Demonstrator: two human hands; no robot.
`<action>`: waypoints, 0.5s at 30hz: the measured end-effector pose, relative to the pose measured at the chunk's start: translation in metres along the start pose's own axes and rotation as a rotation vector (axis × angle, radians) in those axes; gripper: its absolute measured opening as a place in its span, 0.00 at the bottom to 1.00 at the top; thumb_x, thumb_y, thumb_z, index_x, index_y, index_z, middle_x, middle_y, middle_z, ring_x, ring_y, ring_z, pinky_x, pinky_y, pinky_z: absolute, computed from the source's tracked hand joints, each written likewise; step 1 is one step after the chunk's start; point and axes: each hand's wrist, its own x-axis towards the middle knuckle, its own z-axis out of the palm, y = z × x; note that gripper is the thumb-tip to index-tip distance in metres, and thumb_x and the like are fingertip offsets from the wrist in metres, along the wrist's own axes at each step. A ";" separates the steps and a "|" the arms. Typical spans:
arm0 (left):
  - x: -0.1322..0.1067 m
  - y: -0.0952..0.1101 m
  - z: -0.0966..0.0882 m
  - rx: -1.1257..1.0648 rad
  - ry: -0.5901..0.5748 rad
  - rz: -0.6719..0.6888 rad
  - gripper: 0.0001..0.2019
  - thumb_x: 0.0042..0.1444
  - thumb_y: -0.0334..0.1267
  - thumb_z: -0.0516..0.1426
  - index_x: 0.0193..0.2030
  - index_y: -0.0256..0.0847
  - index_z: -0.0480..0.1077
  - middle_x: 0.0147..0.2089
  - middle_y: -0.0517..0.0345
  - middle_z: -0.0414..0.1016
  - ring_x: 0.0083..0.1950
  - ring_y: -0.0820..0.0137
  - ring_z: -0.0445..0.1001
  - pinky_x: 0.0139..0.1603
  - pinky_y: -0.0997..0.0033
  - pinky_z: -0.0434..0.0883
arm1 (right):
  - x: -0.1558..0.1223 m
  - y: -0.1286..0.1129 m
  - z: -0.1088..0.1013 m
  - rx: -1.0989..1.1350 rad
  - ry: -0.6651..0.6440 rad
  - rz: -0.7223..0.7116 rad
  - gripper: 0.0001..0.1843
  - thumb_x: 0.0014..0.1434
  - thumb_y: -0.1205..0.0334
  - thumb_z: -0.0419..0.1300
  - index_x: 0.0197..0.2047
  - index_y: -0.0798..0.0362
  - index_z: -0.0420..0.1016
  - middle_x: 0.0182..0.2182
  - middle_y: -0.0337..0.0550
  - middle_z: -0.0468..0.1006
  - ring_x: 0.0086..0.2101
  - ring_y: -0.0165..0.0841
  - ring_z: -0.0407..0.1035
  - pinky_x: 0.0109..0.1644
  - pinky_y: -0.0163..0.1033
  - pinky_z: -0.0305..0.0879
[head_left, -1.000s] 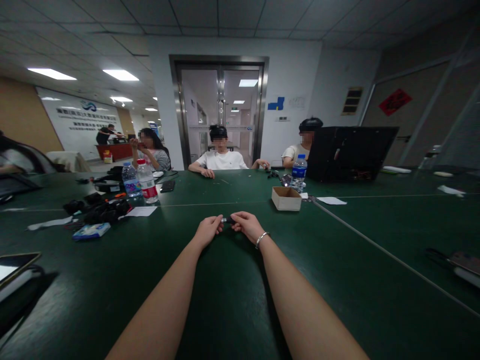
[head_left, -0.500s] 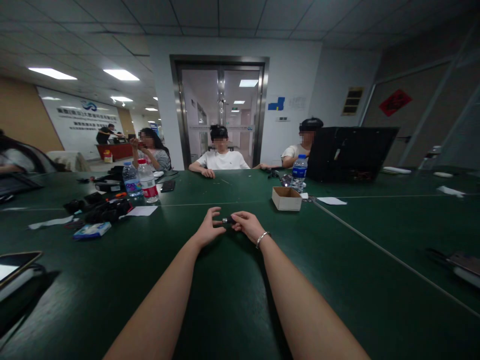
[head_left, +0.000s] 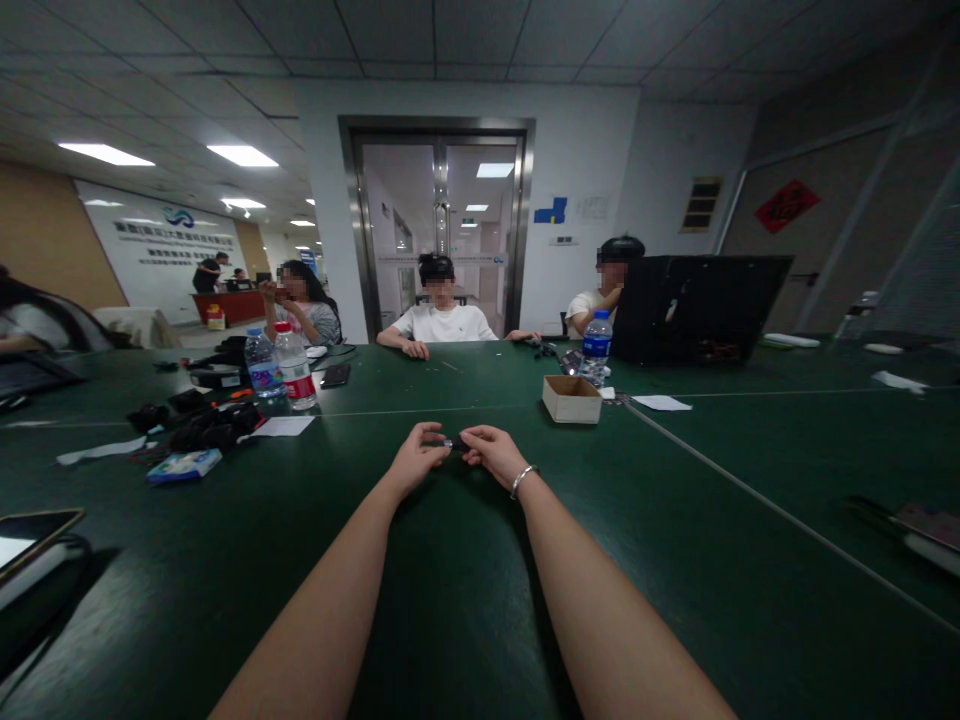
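Spread across the whole foreground, a dark green table (head_left: 465, 610). On the far side, straight ahead, a seated person in a white shirt (head_left: 450, 324), with one hand resting on the table. Farther right along the same side, a large black case (head_left: 697, 310), partly hiding another seated person (head_left: 589, 305). Next down in size, a red-capped bottle (head_left: 295, 370) well off to the left, and to the right a blue-capped bottle (head_left: 597, 345), with a small open card box (head_left: 570, 407) just in front. Smaller again, and near each other over the middle of the table, the left hand (head_left: 414, 458) and the right hand (head_left: 495, 455), with a silver bracelet (head_left: 519, 484) around the right wrist.

Smallest of all, between the hands and apart from the box, a small dark piece (head_left: 458, 443) with a silver end (head_left: 448, 445) pointing left. Held at the dark part by the right hand, pinched between thumb and fingers, just as in both earlier views. Quite different at the left: pinched on the silver end a second ago, spread wide half a second ago, now curled back in, thumb close to that end. Cannot tell whether touching it or only beside it. Reads as a change of grip rather than a letting-go: steadied by the right, approached afresh by the left. Seems, as a judgement, like fine two-handed handling under way, centred on the silver end.
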 end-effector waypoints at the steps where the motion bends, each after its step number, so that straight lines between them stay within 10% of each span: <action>1: -0.001 0.001 0.000 -0.006 -0.004 0.006 0.25 0.43 0.35 0.61 0.49 0.39 0.59 0.47 0.48 0.66 0.38 0.70 0.71 0.36 0.69 0.68 | 0.000 0.000 0.000 0.000 -0.005 0.002 0.10 0.47 0.65 0.67 0.32 0.60 0.71 0.20 0.39 0.73 0.19 0.25 0.69 0.20 0.25 0.65; 15: 0.002 -0.003 0.003 0.139 -0.004 0.050 0.27 0.47 0.46 0.58 0.53 0.40 0.57 0.31 0.59 0.70 0.23 0.77 0.67 0.20 0.80 0.57 | -0.001 -0.001 0.001 -0.028 -0.034 0.007 0.11 0.46 0.65 0.67 0.32 0.60 0.71 0.20 0.39 0.73 0.19 0.25 0.68 0.20 0.25 0.64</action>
